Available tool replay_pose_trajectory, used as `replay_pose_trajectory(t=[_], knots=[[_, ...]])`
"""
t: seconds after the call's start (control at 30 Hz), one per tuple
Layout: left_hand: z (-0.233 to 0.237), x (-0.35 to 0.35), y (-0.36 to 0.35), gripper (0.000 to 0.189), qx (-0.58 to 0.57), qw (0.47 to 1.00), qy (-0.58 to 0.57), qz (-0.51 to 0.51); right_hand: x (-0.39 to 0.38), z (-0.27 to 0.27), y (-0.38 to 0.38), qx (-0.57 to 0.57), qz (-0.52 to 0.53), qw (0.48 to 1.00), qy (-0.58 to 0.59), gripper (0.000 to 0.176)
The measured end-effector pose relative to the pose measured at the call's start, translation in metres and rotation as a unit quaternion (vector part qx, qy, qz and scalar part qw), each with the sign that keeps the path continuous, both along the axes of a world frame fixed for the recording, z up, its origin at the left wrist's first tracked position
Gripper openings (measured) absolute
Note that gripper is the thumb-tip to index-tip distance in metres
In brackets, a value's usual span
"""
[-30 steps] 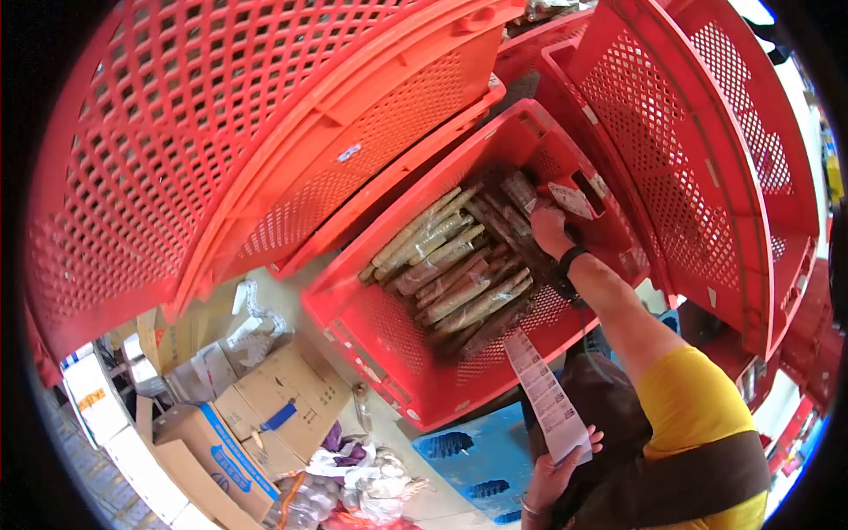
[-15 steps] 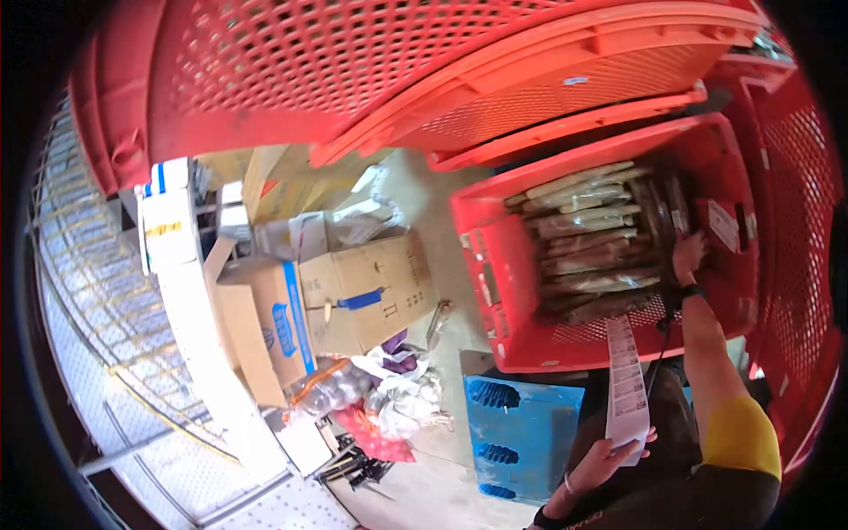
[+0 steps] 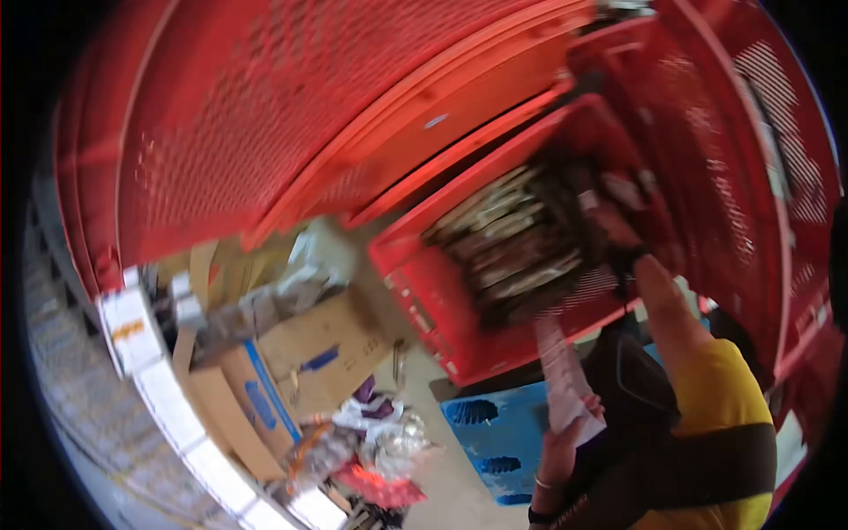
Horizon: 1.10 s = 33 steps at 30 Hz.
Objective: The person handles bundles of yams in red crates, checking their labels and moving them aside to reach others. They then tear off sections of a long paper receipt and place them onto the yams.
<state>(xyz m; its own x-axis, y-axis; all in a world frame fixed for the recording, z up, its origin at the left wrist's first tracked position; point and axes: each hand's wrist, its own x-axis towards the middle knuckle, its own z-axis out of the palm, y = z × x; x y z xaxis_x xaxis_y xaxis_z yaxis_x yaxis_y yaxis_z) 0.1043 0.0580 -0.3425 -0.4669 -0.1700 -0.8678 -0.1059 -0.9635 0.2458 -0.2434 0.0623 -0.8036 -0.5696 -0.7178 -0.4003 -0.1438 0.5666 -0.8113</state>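
My left hand (image 3: 570,426), low in the view, has its fingers closed around a long white printed paper strip (image 3: 561,367). The strip stretches up toward the near wall of a red plastic crate (image 3: 433,340). Inside that crate lie several long, brownish packages in clear plastic wrap (image 3: 521,238), stacked side by side. My right hand (image 3: 614,225) reaches into the crate's right side, beside the dark packages there; its fingers are smeared by motion. A pale label (image 3: 623,190) shows on the crate's inner wall close to that hand.
A blue plastic pallet (image 3: 499,442) lies below the crate. Large red perforated crates (image 3: 221,141) rise across the top and right (image 3: 707,168). On the left are an open cardboard box (image 3: 322,349), bagged goods (image 3: 389,446) and white boxes (image 3: 168,406).
The view has swung, so the crate appears tilted and farther left. My right hand stays inside the crate, and my left hand still holds the paper strip.
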Motion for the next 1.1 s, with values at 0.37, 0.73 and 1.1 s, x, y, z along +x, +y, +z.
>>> replay_pose_trajectory(t=[0.37,0.73,1.1], knots=[[0.1,-0.005,-0.047,0.049,-0.214,0.97,0.092,-0.07,0.057,0.494,-0.006,-0.312,-0.123,0.813,-0.475,0.059],[0.167,-0.059,-0.055,0.047,-0.326,0.919,0.075,-0.208,0.003,0.672,0.117,-0.408,-0.185,0.885,-0.13,0.069],[0.194,-0.137,-0.018,0.05,-0.353,0.928,0.046,-0.113,-0.178,0.529,0.249,-0.221,-0.539,0.784,-0.214,0.031]])
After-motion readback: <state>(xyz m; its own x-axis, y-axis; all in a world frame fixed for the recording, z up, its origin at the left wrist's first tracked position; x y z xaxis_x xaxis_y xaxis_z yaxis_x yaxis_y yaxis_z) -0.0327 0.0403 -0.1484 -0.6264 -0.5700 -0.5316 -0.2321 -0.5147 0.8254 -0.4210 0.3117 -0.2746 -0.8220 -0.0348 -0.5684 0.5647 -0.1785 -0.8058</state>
